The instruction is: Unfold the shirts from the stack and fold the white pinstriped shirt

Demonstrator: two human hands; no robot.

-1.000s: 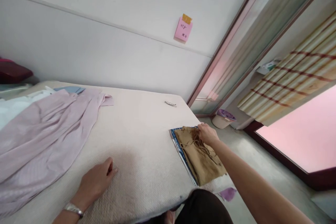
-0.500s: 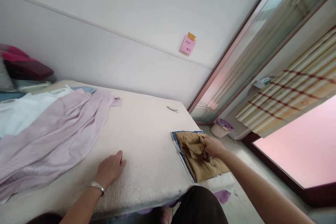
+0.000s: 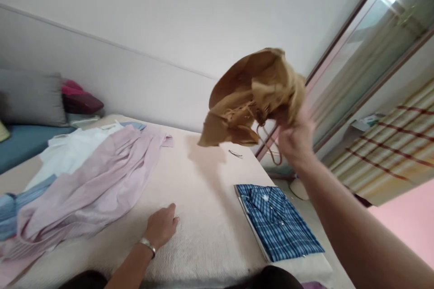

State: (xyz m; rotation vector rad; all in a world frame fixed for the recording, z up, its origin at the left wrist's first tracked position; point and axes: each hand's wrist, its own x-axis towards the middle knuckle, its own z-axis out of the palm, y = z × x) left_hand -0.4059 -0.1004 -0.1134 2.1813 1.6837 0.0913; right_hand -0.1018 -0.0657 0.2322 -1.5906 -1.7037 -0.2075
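Observation:
My right hand point(image 3: 294, 141) is raised high above the bed and grips a tan garment point(image 3: 251, 95) with dangling drawstrings; the cloth hangs crumpled in the air to the left of the hand. Below it a folded blue plaid shirt point(image 3: 278, 221) lies on the bed's right corner. My left hand point(image 3: 162, 226), with a metal watch at the wrist, rests flat on the cream bed cover point(image 3: 203, 189), holding nothing. A pale pink shirt point(image 3: 98, 180) is spread out on the bed to the left of that hand.
A white garment point(image 3: 76, 146) and a blue one point(image 3: 15, 205) lie beside the pink shirt. Grey and red pillows point(image 3: 50, 99) sit at the far left. A small clip point(image 3: 235, 154) lies near the bed's far edge. A glass sliding door point(image 3: 356, 67) stands right.
My right hand has lifted the tan garment off the folded stack and up into the air, uncovering the blue plaid shirt. The left hand stays on the bed.

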